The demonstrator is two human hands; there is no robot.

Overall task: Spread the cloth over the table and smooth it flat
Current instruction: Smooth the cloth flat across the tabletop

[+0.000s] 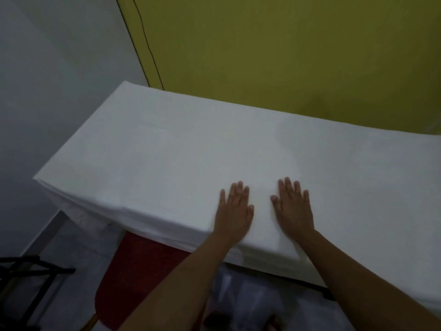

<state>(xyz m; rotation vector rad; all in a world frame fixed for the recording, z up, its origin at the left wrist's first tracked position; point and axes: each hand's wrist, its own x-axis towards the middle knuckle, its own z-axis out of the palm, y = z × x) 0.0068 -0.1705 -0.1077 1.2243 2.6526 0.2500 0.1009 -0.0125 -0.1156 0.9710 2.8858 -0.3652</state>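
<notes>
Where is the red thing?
In the head view, the red thing, probably a chair seat, sits low on the left, tucked under the near edge of the white cloth, below and left of the left hand.

cloth [191, 144] lies over the table [321, 288] and drapes past its left end and near edge. 2 hands lie flat on the cloth close to the near edge, side by side and not touching: left hand [235, 211] left of right hand [296, 211], fingers [239, 189] toward the far edge. wall [286, 56] is directly behind the far edge; a cable [148, 46] runs down it to the far-left corner. chair [143, 259] sits under the near edge, left of the left forearm. rack [26, 283] stands on the floor [71, 247] further left, apart from the table.
</notes>
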